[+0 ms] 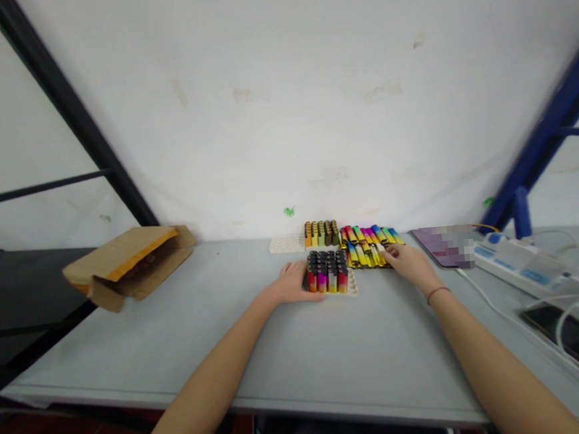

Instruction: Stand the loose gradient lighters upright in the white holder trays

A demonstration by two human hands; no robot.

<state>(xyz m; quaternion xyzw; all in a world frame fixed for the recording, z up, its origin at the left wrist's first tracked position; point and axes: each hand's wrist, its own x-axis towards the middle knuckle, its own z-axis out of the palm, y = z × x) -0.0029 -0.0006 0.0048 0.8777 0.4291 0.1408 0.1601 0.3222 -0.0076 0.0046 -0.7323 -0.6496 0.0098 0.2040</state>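
Note:
Upright batteries [326, 267] with black tops and red, pink and grey sides fill most of a white holed tray [353, 285]. My left hand [292, 285] grips this tray at its left side, thumb along the front edge and fingers behind. To the right lie rows of shiny, rainbow-coloured batteries [365, 248], mostly yellow at the near side. At their right end, my right hand [407, 262] has its fingertips closed on a battery; the fingers partly hide it. Behind the tray stands another block of batteries [321, 234] with gold and black tops.
An empty-looking white holed tray [286, 244] lies near the wall. A brown cardboard box [132, 259] rests open at the left. Toward the right are a purple tablet-like slab [439, 245], a white power strip [519, 269], cables and a dark phone [569, 335].

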